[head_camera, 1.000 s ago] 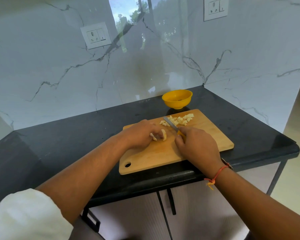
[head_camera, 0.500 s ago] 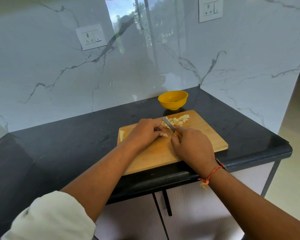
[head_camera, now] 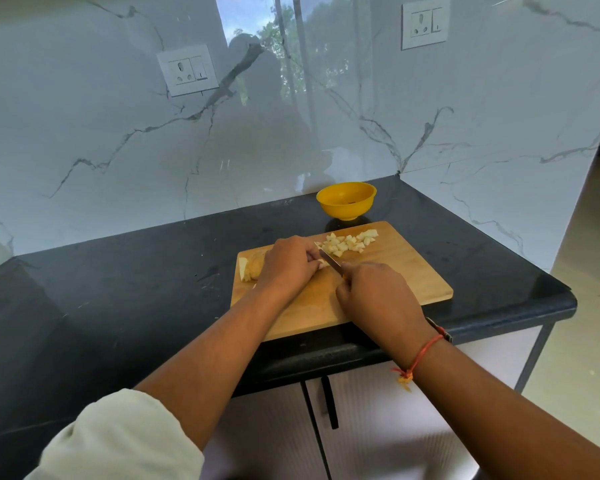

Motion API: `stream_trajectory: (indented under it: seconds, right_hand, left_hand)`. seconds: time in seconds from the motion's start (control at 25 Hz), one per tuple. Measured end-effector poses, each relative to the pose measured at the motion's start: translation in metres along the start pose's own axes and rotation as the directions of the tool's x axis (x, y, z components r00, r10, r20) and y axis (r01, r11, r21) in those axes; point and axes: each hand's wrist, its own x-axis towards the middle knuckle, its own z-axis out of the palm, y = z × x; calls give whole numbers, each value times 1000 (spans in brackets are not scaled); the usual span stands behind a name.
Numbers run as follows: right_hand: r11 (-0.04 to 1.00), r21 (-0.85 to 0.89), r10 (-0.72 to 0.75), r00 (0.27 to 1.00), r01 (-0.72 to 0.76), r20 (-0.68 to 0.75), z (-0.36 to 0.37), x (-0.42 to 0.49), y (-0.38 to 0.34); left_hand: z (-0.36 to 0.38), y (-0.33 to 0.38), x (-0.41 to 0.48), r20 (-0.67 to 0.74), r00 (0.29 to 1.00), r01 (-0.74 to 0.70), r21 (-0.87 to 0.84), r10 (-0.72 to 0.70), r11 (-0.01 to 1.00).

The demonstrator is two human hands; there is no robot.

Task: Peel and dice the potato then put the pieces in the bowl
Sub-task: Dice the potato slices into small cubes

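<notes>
Two hands are at work on the cutting board point(head_camera: 413, 271). Your left hand point(head_camera: 288, 263) is curled over a pale potato strip point(head_camera: 323, 263), pinning it to the wood. Your right hand point(head_camera: 378, 296) is wrapped round the handle of the knife point(head_camera: 329, 260), whose blade lies just beside the left fingertips. By the look of things you are mid-dice: a heap of diced pieces point(head_camera: 349, 242) sits on the far part of the board, near the yellow bowl point(head_camera: 346, 200) that stands on the black bench point(head_camera: 136, 289) just past the board's far edge. Another uncut chunk point(head_camera: 248, 268) lies at the board's left end, partly behind your left hand. Whether any potato is in the bowl cannot be told from here.

To cut well, tuck the left fingertips back so the knuckles guide the blade, not the nails. Bring the knife straight down across the strip, and feed the strip toward the blade in even steps so the cubes match the heap. The strip is short and probably slippery — press it flat, and stop before the stub gets too small to hold safely.
</notes>
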Motion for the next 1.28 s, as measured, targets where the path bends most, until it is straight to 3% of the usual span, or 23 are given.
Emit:
stream_trajectory:
  seconds: [0.2,0.44,0.92,1.16,1.28]
  right_hand:
    - [997,-64,46,994,-40,94,0,9,-5]
    - [987,-153,63,992,-45,111,0,8,-13]
    - [968,-246,6,974,50,225,-12,1,-16]
    - [935,-346,14,966,80,259,-32,-10,-4]
    - [947,-315,9,975,64,223,-25,-6,3]
  left_hand:
    - [3,-2,2,8,999,33,-25,-33,999]
    - [4,-2,3,1,999,51,-24,-51,998]
    - [5,0,3,2,995,97,-5,-97,995]
    - [10,-2,-3,-55,995,83,-50,-86,995]
    - [12,-2,-8,-91,993,67,-60,-73,996]
